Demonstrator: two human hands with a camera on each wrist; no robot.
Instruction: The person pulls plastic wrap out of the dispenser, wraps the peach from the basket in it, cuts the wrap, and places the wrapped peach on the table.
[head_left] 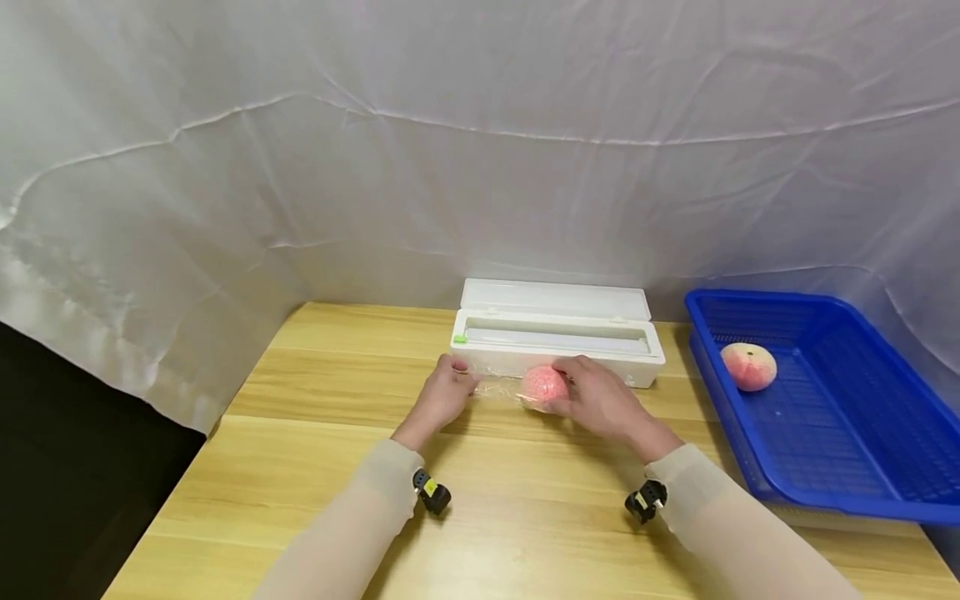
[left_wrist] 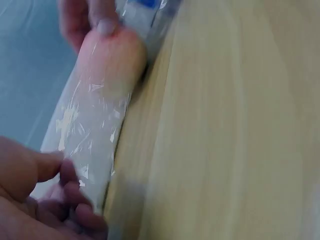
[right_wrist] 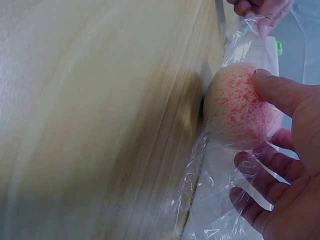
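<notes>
Holding peach (head_left: 543, 386) in right hand (head_left: 604, 402)

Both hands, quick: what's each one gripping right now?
Left hand: closed, pinching the clear film.
Right hand: closed, holding a peach between thumb and fingers.

Two hands (head_left: 442, 393), two peaches (head_left: 543, 385) and two wrist cameras (head_left: 432, 492) show. There is one white box (head_left: 502, 359), one clear film (head_left: 497, 386), one blue basket (head_left: 832, 425) and one table (head_left: 525, 517).
</notes>
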